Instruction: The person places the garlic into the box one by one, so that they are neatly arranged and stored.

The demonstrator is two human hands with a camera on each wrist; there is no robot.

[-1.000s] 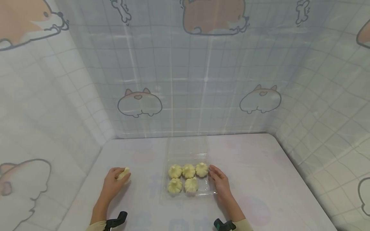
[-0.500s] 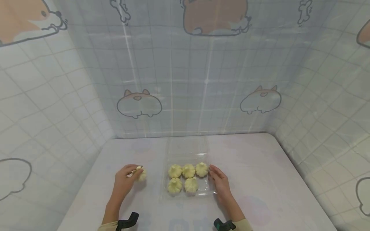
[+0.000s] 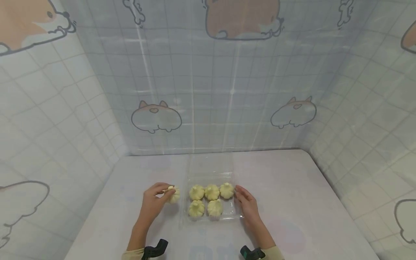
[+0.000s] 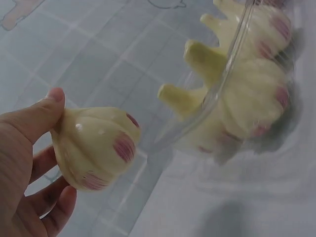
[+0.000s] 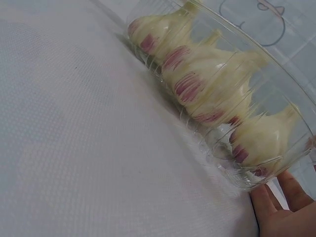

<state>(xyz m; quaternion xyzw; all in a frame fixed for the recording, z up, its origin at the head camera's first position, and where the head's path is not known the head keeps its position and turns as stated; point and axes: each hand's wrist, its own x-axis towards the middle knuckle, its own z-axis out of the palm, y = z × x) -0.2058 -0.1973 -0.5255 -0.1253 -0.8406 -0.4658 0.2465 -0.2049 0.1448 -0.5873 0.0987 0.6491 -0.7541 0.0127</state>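
Observation:
My left hand (image 3: 154, 200) pinches a garlic bulb (image 4: 96, 148) by its stem, thumb on one side and fingers on the other. The bulb is pale yellow with purple streaks and hangs just left of a clear plastic box (image 3: 229, 216). Several similar bulbs (image 3: 212, 192) sit in the box, three across the back row and two in front; the front right spot shows bare plastic. At the box's right side, my right hand (image 3: 248, 207) rests with fairly straight fingers against the wall, as the right wrist view also shows.
The box's clear lid (image 3: 210, 164) lies folded open toward the back. A white table (image 3: 279, 187) with faint prints carries everything. Patterned sheeting (image 3: 211, 79) rises behind the table and along both sides.
The left hand has carried its garlic bulb from the table's left side rightward, close to the box. My right hand and the box have stayed in place.

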